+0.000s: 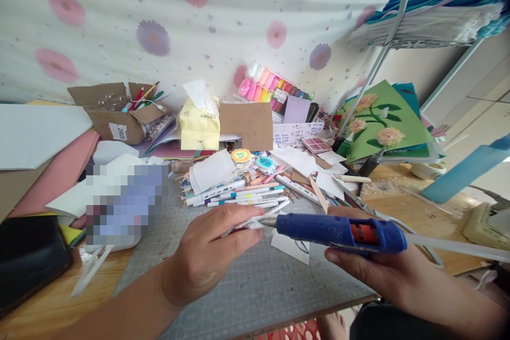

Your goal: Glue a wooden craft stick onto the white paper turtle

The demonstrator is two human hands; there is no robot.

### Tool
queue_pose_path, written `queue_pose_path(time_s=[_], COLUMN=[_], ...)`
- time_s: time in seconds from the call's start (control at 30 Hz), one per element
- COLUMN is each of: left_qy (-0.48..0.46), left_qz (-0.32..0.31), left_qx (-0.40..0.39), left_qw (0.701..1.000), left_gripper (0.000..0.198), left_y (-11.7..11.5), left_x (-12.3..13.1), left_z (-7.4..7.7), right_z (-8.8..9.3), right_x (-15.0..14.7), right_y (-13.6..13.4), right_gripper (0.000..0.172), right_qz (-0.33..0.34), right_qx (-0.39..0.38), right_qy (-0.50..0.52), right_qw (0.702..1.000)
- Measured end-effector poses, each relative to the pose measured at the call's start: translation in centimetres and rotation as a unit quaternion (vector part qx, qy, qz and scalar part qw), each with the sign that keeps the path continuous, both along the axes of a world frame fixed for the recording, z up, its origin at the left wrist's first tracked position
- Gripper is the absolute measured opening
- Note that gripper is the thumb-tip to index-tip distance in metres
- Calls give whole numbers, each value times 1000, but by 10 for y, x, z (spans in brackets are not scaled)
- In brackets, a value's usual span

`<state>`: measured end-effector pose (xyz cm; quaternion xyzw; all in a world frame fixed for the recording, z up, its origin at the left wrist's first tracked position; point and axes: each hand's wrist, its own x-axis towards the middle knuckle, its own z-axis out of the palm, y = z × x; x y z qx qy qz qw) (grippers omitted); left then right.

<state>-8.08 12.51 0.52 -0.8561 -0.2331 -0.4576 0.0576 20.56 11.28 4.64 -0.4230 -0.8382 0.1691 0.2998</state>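
Hands work low over a grey gridded cutting mat (255, 287) that lies on a wooden table (48, 303). The right hand (370, 268) is wrapped around a blue hot glue gun with an orange trigger (338, 231), fingers curled under its body, a clear glue stick jutting out behind it to the right. The gun lies level, its metal nozzle pointing left at a small white crumpled scrap (249, 223). The left hand (207, 255) pinches that scrap between thumb and fingertips, the fingers pressed close together, right at the nozzle tip. Just under the gun a white paper cut-out (290, 247) rests on the mat. Beyond the hands lies a heap of marker pens (239, 194) and paper offcuts. Farther back stand a yellow tissue pack (199, 125), an open brown cardboard box of pencils (119, 114) and a tray of coloured clay sticks (271, 87). At far right leans a green card with paper flowers (378, 122), against a flowered white cloth (159, 21).
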Motion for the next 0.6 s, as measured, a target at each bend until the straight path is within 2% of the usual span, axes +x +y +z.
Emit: queue_pose_path(time_s=[0.07,0.17,0.3,0.37,0.5,0.6], left_qy=[-4,-12,-11,-11,-10,-17], left_qz=[6,13,10,13,23,24], left_qx=[-2,-6,-30,-47,-44,-24], left_qw=[1000,1000,999,999,999,999], left_gripper=[27,30,33,34,35,34], left_y=[0,-1,-1,-2,-2,-1], left_x=[0,0,-1,-1,-1,0], left_z=[0,-2,-4,-4,-7,-9], right_z=[5,15,24,25,26,27], right_x=[-3,-7,-8,-7,-9,-10], right_y=[-1,0,4,3,-1,-3], right_gripper=[22,11,23,24,3,3], right_qz=[0,51,111,108,89,68], right_qx=[7,-16,-12,-18,-58,-53], right_qy=[-9,-17,5,4,-14,-38], right_qw=[1000,998,994,994,994,996])
